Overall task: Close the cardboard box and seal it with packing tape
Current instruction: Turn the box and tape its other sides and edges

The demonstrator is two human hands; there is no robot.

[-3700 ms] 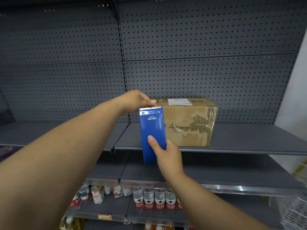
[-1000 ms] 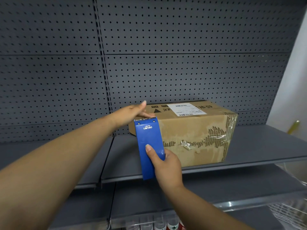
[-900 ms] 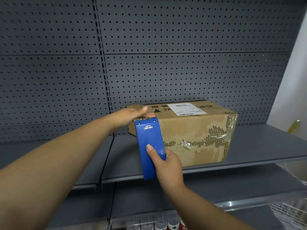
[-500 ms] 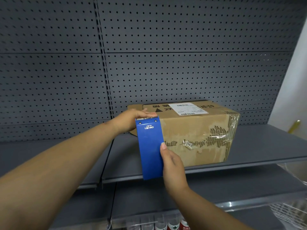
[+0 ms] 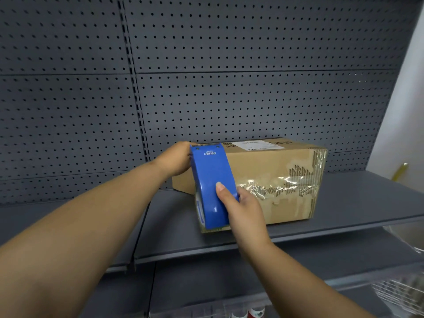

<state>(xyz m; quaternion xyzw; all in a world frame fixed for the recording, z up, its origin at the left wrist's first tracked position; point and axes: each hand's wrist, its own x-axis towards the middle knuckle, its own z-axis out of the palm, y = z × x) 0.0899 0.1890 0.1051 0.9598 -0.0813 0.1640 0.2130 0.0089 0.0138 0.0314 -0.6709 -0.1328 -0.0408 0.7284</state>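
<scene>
A closed cardboard box (image 5: 270, 171) with a white label on top and torn, taped patches on its front sits on a grey shelf (image 5: 358, 203). My right hand (image 5: 243, 203) grips a blue tape dispenser (image 5: 211, 180), held upright against the box's front left corner with its top edge at the box's upper rim. My left hand (image 5: 176, 159) holds the box's upper left corner just behind the dispenser; its fingertips are hidden.
Grey pegboard (image 5: 229, 88) backs the shelving. A lower shelf (image 5: 229, 278) runs beneath, with bottle tops (image 5: 250, 313) at the bottom edge. A wire basket (image 5: 403, 292) is at the lower right, a white wall (image 5: 408, 111) on the right.
The dispenser has risen so its top meets the box's upper edge and now tilts against the front left corner. My right hand shifted round its right side. My left hand stays on the corner.
</scene>
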